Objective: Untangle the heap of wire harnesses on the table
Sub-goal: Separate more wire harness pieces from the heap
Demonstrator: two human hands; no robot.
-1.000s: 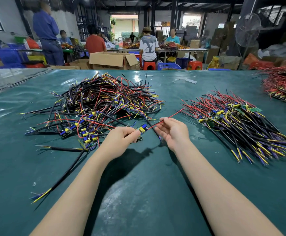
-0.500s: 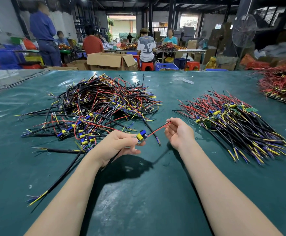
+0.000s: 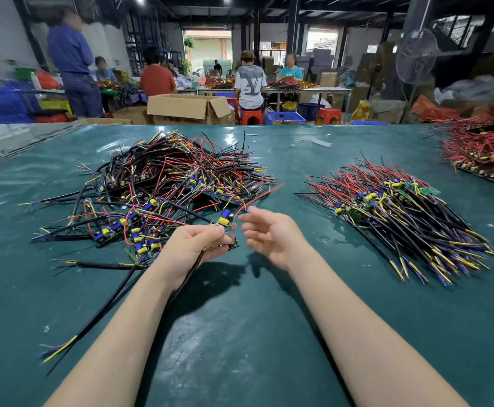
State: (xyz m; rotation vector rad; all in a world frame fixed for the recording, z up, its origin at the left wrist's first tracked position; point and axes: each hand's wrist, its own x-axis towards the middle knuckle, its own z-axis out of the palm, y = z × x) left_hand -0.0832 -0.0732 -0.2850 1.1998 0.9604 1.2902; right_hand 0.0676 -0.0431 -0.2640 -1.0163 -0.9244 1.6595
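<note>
A tangled heap of wire harnesses (image 3: 175,183) with black, red, yellow and blue wires lies left of centre on the green table (image 3: 240,333). My left hand (image 3: 194,245) grips one harness (image 3: 226,220) by its small board with yellow and blue parts; its black cable runs back under my wrist and its red wire sticks up to the right. My right hand (image 3: 269,233) hovers just right of that board, fingers loosely spread, holding nothing. A sorted, aligned pile of harnesses (image 3: 401,218) lies to the right.
Another red-wired pile (image 3: 483,151) sits at the far right edge. A loose black cable (image 3: 99,315) trails toward the near left. Beyond the table stand cardboard boxes (image 3: 187,108), stools, a fan and several people at benches.
My right hand has let go of the red wire and opened. My left hand has lifted the harness board slightly; the red wire now springs free to the upper right.
</note>
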